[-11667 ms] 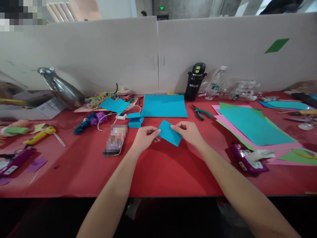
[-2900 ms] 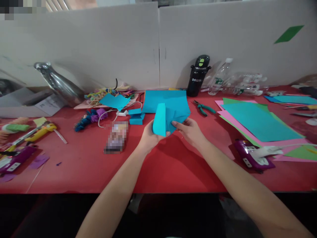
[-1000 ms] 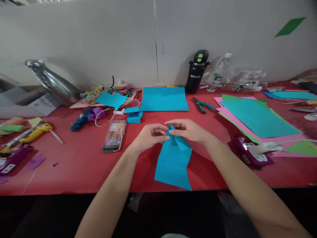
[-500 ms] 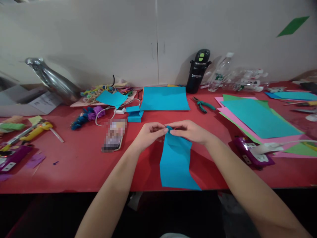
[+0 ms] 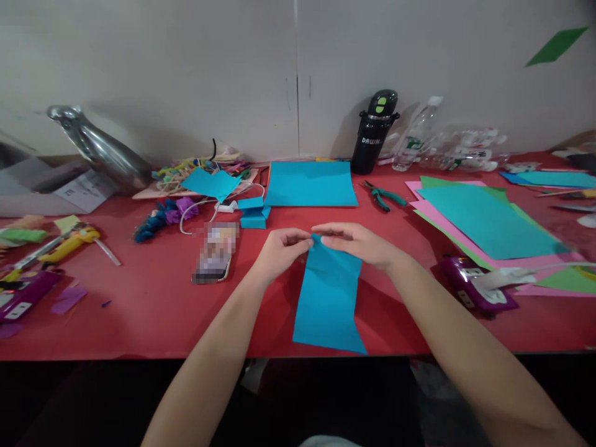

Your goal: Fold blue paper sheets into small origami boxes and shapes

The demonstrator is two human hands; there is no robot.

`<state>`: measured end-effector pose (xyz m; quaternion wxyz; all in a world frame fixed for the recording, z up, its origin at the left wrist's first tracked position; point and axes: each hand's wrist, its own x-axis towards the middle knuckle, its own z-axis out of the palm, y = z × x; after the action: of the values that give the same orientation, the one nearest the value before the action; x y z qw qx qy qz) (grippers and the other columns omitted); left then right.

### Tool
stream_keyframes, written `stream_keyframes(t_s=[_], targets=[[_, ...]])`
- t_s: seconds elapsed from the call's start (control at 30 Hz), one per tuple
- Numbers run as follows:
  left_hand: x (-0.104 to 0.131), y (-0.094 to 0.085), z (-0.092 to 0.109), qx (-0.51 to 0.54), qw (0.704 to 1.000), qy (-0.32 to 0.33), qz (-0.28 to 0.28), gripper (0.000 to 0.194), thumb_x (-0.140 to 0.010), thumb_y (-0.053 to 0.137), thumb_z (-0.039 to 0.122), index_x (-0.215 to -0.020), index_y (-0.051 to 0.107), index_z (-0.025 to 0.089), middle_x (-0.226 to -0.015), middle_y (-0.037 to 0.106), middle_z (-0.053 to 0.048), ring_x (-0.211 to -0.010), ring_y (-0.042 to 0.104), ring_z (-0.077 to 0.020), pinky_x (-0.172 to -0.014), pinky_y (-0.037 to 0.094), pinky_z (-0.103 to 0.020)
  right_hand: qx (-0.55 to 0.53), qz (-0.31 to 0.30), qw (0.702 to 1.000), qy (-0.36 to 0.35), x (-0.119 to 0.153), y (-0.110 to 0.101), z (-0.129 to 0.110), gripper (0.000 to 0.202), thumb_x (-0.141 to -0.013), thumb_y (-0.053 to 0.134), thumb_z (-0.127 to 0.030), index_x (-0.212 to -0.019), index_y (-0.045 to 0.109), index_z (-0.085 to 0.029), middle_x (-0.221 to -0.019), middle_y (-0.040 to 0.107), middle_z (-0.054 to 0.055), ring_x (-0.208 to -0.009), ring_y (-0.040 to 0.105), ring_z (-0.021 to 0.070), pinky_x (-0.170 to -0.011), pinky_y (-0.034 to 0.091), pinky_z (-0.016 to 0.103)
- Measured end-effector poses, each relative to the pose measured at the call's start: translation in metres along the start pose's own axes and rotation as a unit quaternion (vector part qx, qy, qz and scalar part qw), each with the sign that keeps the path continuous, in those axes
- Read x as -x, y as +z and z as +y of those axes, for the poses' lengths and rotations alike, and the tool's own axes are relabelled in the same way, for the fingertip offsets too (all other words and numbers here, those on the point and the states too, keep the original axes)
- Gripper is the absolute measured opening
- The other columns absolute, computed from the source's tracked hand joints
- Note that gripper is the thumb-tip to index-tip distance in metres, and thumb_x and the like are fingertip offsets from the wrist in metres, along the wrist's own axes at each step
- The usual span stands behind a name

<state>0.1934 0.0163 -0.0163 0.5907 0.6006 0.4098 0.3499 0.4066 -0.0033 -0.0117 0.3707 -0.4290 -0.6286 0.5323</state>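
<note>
Two hands pinch the blue paper strip's (image 5: 328, 298) far end, lengthwise.

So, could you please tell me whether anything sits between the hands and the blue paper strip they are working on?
Nothing visible does. The left hand and the right hand both pinch the far end of the long blue paper strip directly. The strip lies on bare red table, with the phone off to the left, apart from it.
</note>
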Motion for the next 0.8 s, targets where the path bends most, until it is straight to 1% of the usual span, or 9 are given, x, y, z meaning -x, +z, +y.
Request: stream_keyframes(t_s=[0.13, 0.23, 0.3, 0.37, 0.43, 0.53, 0.6, 0.7, 0.8], targets=[[-0.002, -0.005, -0.003, 0.040, 0.999, 0.005, 0.032, 0.024, -0.075, 0.077, 0.038, -0.085, 0.072, 0.018, -0.078, 0.071, -0.002, -0.068, 0.067, -0.0162, -0.063, 0.055, -0.027, -0.114, 0.032, 0.992, 0.045, 0.000, -0.003, -0.004, 0.047, -0.091, 0.056, -0.061, -0.112, 0.074, -0.023, -0.122, 0.071, 0.010, -0.111, 0.066, 0.0251, -0.095, 0.052, 0.039], [-0.003, -0.009, -0.004, 0.064, 0.996, 0.012, 0.056, 0.024, -0.076, 0.077, 0.039, -0.084, 0.069, 0.018, -0.077, 0.070, -0.001, -0.068, 0.067, -0.0170, -0.064, 0.056, -0.029, -0.157, 0.034, 0.985, 0.057, 0.000, -0.006, -0.001, 0.050, -0.089, 0.059, -0.063, -0.113, 0.073, -0.022, -0.115, 0.073, 0.011, -0.100, 0.068, 0.0239, -0.087, 0.055, 0.038], [-0.004, -0.011, -0.004, 0.072, 0.995, 0.012, 0.067, 0.025, -0.075, 0.077, 0.040, -0.084, 0.068, 0.019, -0.076, 0.070, -0.001, -0.066, 0.067, -0.0176, -0.063, 0.057, -0.031, -0.153, 0.040, 0.986, 0.049, -0.001, -0.006, 0.002, 0.047, -0.085, 0.067, -0.058, -0.115, 0.072, -0.022, -0.112, 0.074, 0.010, -0.096, 0.069, 0.0229, -0.084, 0.056, 0.038], [-0.004, -0.011, -0.003, 0.080, 0.994, 0.012, 0.073, 0.025, -0.075, 0.078, 0.040, -0.084, 0.067, 0.019, -0.075, 0.070, -0.001, -0.066, 0.068, -0.0177, -0.063, 0.057, -0.031, -0.125, 0.055, 0.990, 0.027, -0.002, -0.005, 0.005, 0.045, -0.080, 0.076, -0.050, -0.116, 0.071, -0.024, -0.111, 0.074, 0.008, -0.094, 0.069, 0.0223, -0.085, 0.056, 0.039], [-0.004, -0.011, -0.003, 0.089, 0.993, 0.009, 0.075, 0.026, -0.074, 0.079, 0.040, -0.083, 0.067, 0.019, -0.074, 0.071, -0.001, -0.067, 0.068, -0.0179, -0.064, 0.057, -0.030, -0.087, 0.076, 0.993, 0.001, -0.001, -0.003, 0.006, 0.041, -0.077, 0.080, -0.043, -0.113, 0.073, -0.025, -0.111, 0.075, 0.006, -0.095, 0.069, 0.0226, -0.087, 0.056, 0.041], [-0.004, -0.011, -0.002, 0.098, 0.993, 0.000, 0.072, 0.026, -0.073, 0.079, 0.040, -0.082, 0.068, 0.018, -0.075, 0.072, -0.002, -0.068, 0.069, -0.0184, -0.063, 0.058, -0.030, -0.023, 0.117, 0.993, -0.026, -0.001, 0.002, 0.005, 0.030, -0.080, 0.076, -0.040, -0.108, 0.076, -0.027, -0.111, 0.075, 0.004, -0.100, 0.070, 0.0250, -0.089, 0.056, 0.043], [-0.004, -0.011, -0.001, 0.105, 0.992, -0.008, 0.072, 0.026, -0.073, 0.079, 0.040, -0.082, 0.069, 0.017, -0.075, 0.072, -0.004, -0.069, 0.069, -0.0189, -0.062, 0.058, -0.030, 0.031, 0.129, 0.989, -0.063, 0.000, 0.005, 0.002, 0.025, -0.085, 0.072, -0.038, -0.108, 0.077, -0.030, -0.112, 0.076, 0.003, -0.106, 0.068, 0.0261, -0.094, 0.055, 0.044], [-0.003, -0.011, -0.001, 0.116, 0.990, -0.015, 0.073, 0.025, -0.073, 0.079, 0.038, -0.082, 0.071, 0.016, -0.075, 0.073, -0.005, -0.070, 0.070, -0.0197, -0.063, 0.058, -0.030, 0.114, 0.126, 0.973, -0.154, 0.002, 0.009, 0.000, 0.024, -0.092, 0.063, -0.033, -0.112, 0.076, -0.033, -0.117, 0.074, 0.002, -0.115, 0.065, 0.0254, -0.104, 0.050, 0.046], [-0.004, -0.013, -0.001, 0.133, 0.988, -0.012, 0.083, 0.024, -0.073, 0.078, 0.038, -0.082, 0.072, 0.017, -0.073, 0.072, -0.004, -0.069, 0.070, -0.0200, -0.067, 0.059, -0.033, 0.175, 0.096, 0.954, -0.223, 0.003, 0.012, 0.002, 0.030, -0.095, 0.057, -0.027, -0.119, 0.072, -0.034, -0.126, 0.069, 0.001, -0.119, 0.063, 0.0236, -0.107, 0.048, 0.044]])
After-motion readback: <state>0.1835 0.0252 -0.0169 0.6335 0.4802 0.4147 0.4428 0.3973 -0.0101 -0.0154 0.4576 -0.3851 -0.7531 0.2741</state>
